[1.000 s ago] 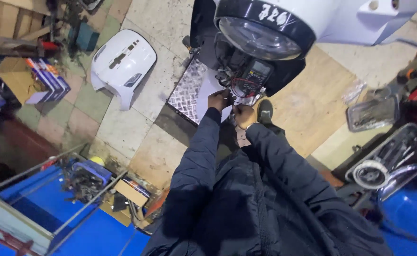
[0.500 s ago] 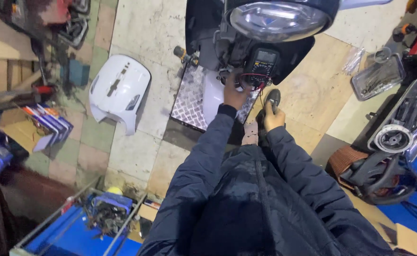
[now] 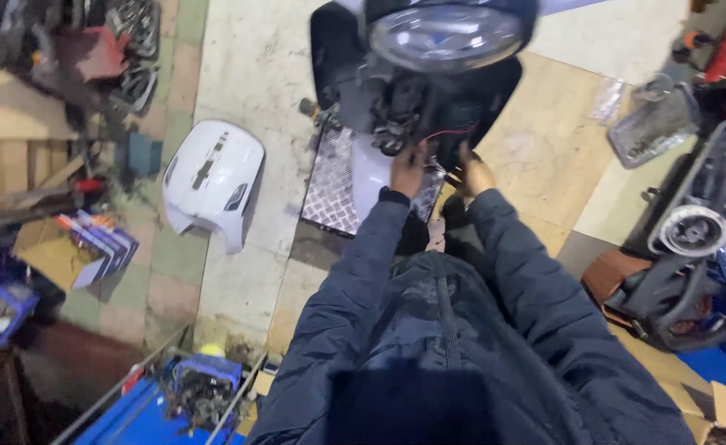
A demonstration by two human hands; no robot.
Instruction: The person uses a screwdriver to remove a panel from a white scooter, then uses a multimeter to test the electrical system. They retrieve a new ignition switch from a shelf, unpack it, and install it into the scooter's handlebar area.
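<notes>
Head view, looking down past dark padded jacket sleeves to the stripped front of a black scooter with a round glass headlamp (image 3: 445, 37). Shows the left hand (image 3: 408, 169) raised into the exposed black wiring and bracket cluster (image 3: 400, 111) just under the lamp, fingers curled upward among the parts. Shows the right hand (image 3: 474, 175) just beside it, touching the lower edge of the same cluster, near a thin red wire (image 3: 441, 134).

Compared with half a second ago: right hand lifted from lower down to the level of the left, closer to the cluster, so both now work at one spot. Scooter front also shifted higher in frame as the head tilted.

Grip of either hand: cannot tell whether spread or pinching something, since the fingertips vanish into dark, blurred parts. Unclear too whether the dark rounded piece seen earlier at the right hand is held.

Around: silver diamond-pattern metal plate (image 3: 334, 185) below the hands; a white moulded plastic body panel (image 3: 213, 185) lying on the tiled floor (image 3: 239, 82), well apart to the left; a blue metal tool tray (image 3: 202, 387) at the bottom edge, cut off. Top of the headlamp cropped; motion blur throughout.
</notes>
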